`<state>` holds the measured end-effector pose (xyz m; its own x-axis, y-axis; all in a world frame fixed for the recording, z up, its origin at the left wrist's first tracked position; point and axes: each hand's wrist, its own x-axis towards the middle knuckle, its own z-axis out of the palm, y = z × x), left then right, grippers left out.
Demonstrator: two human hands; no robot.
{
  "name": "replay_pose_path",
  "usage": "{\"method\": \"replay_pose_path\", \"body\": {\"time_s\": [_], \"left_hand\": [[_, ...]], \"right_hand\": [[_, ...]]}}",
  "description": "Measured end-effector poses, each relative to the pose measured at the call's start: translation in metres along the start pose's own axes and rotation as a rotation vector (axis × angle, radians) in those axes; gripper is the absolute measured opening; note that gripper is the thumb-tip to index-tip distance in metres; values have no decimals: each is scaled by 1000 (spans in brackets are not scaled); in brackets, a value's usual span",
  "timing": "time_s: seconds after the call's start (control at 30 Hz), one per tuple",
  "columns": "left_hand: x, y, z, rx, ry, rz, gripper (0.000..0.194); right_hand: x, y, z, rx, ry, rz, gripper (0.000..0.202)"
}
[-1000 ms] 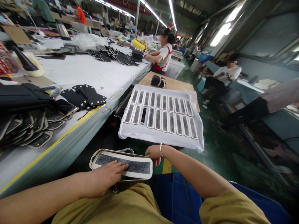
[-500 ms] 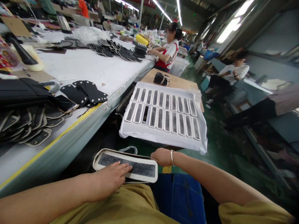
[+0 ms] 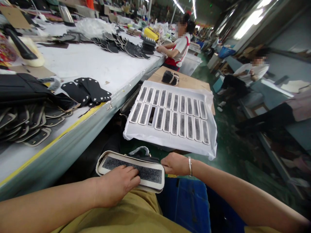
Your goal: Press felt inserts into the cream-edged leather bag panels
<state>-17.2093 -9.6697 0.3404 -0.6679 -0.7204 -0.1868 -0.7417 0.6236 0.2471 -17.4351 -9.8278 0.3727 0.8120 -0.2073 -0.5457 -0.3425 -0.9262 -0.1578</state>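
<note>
A black handbag with pale edging lies across my lap, its base panel (image 3: 152, 174) facing up; the panel is white-rimmed with a dark grey speckled strip. My left hand (image 3: 119, 183) rests on the panel, fingers laid over the grey strip. At the bag's right end my right hand (image 3: 175, 164) is closed, thumb and fingers pinching the edge. Its fingertips are partly hidden there. Behind the panel, a plastic-wrapped handle (image 3: 140, 150) sticks up. Similar panels (image 3: 174, 123) lie in two rows on a white-covered board beyond, with one gap in the front row.
The long white worktable (image 3: 80, 61) on the left carries stacked black pieces (image 3: 26, 124), dark cutouts (image 3: 89, 90) and a glue bottle (image 3: 29, 51). A black bundle (image 3: 170, 77) sits on cardboard behind the panels. A blue bin (image 3: 191, 202) is beside my lap. Co-workers are farther back.
The bag has tilted, showing more of its far side and handle. My right hand has shifted slightly right along with its end. My left fingers are bent a little more on the panel.
</note>
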Motion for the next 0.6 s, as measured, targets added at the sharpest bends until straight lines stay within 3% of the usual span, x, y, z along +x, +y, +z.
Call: {"method": "replay_pose_path", "body": {"time_s": [0.13, 0.2, 0.4, 0.6], "left_hand": [[13, 11, -4, 38, -26, -129, 99], [17, 12, -2, 68, -62, -162, 107], [13, 5, 1, 103, -140, -199, 99], [15, 4, 5, 136, -86, -203, 57]], "right_hand": [[4, -9, -4, 2, 16, 4, 35], [7, -12, -8, -4, 25, -3, 35], [18, -17, -14, -12, 39, -59, 33], [20, -20, -21, 41, 31, -25, 34]]}}
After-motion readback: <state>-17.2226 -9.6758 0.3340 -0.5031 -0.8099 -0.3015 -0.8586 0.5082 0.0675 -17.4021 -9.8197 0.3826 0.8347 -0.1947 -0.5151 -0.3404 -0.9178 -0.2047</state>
